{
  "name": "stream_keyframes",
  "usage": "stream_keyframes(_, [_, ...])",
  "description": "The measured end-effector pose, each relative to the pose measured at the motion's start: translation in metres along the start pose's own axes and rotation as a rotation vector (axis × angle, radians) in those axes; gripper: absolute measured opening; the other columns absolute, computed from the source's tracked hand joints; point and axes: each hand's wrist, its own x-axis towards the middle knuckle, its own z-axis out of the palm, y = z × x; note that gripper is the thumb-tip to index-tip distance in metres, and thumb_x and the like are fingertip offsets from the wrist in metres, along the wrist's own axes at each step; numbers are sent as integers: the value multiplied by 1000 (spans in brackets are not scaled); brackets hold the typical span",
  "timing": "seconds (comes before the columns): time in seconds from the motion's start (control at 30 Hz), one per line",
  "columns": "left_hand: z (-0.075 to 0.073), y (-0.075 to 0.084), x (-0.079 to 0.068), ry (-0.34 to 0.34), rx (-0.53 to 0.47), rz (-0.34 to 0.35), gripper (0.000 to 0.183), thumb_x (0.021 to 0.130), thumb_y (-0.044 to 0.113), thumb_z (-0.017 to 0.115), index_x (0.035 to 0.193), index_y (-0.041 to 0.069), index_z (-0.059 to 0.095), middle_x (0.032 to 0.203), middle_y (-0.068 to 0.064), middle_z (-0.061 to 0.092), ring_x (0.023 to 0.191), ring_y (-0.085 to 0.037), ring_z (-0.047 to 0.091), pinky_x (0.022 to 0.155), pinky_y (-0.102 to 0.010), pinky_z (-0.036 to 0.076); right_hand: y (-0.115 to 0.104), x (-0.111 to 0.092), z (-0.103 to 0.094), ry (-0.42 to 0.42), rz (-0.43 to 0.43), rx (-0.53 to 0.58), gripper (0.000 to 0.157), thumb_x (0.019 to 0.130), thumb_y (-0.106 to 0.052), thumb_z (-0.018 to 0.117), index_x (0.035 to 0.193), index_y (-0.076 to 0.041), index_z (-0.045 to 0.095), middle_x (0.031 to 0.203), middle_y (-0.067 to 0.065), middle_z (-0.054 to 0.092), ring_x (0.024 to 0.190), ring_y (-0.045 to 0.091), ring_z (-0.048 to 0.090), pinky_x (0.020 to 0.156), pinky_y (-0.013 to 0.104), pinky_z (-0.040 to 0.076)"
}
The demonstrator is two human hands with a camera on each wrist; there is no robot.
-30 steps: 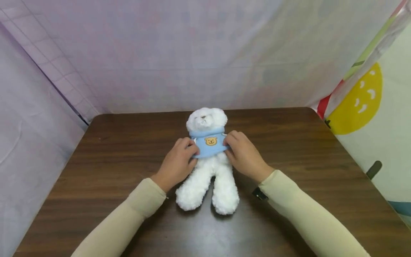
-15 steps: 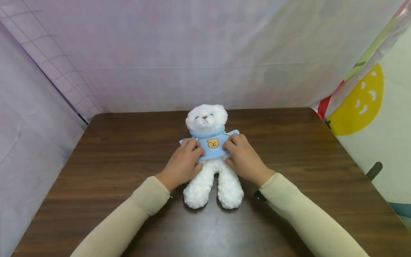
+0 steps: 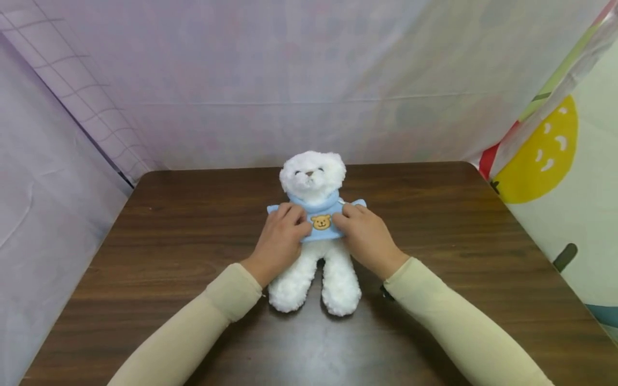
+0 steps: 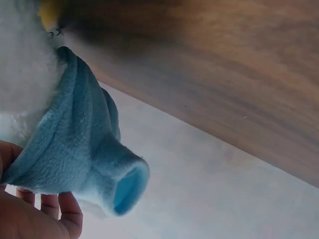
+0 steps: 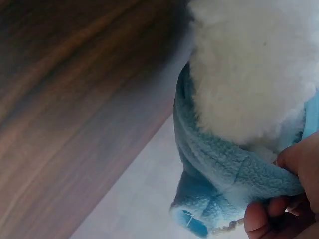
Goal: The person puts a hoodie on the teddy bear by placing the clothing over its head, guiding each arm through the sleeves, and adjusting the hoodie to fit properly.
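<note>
A white plush teddy bear (image 3: 311, 166) wears a light blue fleece top (image 3: 322, 235) with a tan bear-face patch (image 3: 321, 222) on its chest. It faces me in the head view, legs pointing toward me. My left hand (image 3: 281, 238) pinches the top's hem on the left, and in the left wrist view the fabric lies between thumb and fingers. On the other side my right hand (image 3: 370, 238) pinches the hem between thumb and fingers. Short sleeves stick out past both hands; the left sleeve (image 4: 132, 186) and the right sleeve (image 5: 192, 219) show open, hollow cuffs.
The dark brown wooden table (image 3: 169, 246) has rounded far corners. A pale curtain (image 3: 289, 107) hangs directly behind its far edge. To the right hangs a white cloth with a yellow printed fruit (image 3: 541, 155).
The bear's head has risen and its face has turned more toward me. Both sleeves, hidden at first, now show beyond my hands. My left hand has shifted slightly right.
</note>
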Motion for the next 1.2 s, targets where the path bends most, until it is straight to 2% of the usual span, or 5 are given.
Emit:
stream_keyframes(0.2, [-4, -7, -8, -140, 5, -16, 16, 85, -1, 71, 93, 12, 66, 111, -9, 51, 111, -29, 49, 87, -39, 48, 7, -3, -3, -120, -71, -61, 17, 85, 0, 67, 89, -8, 53, 87, 8, 44, 80, 28, 46, 61, 36, 39])
stream_keyframes(0.47, [-6, -11, -9, -216, 18, -98, 22, 87, 9, 74, 105, 11, 62, 144, -25, 38, 134, -41, 37, 101, -54, 42, 14, -4, -2, -129, -95, -155, 18, 87, -8, 67, 97, -6, 52, 118, 18, 49, 101, 35, 50, 66, 42, 47])
stream_keyframes(0.8, [7, -6, -6, -80, 38, -13, 17, 85, -5, 66, 87, 12, 68, 133, -15, 53, 123, -35, 47, 100, -52, 42, 8, -1, 11, -92, -92, -138, 10, 89, -1, 68, 91, -10, 64, 104, 12, 49, 95, 31, 46, 69, 41, 46])
stream_keyframes(1.03, [2, -6, -5, -121, 52, 15, 12, 85, -1, 66, 91, 9, 65, 134, -16, 52, 124, -36, 46, 101, -50, 41, 12, -4, 9, -135, -89, -104, 11, 88, -5, 72, 95, -11, 66, 106, 11, 50, 94, 30, 47, 68, 40, 46])
stream_keyframes(1.2, [-9, -19, -9, -101, -116, 53, 17, 85, 10, 67, 101, 9, 61, 136, -19, 49, 132, -36, 41, 108, -49, 36, 25, -11, -3, -205, -104, -42, 22, 84, -11, 79, 100, -10, 64, 113, 12, 52, 99, 32, 48, 73, 44, 45])
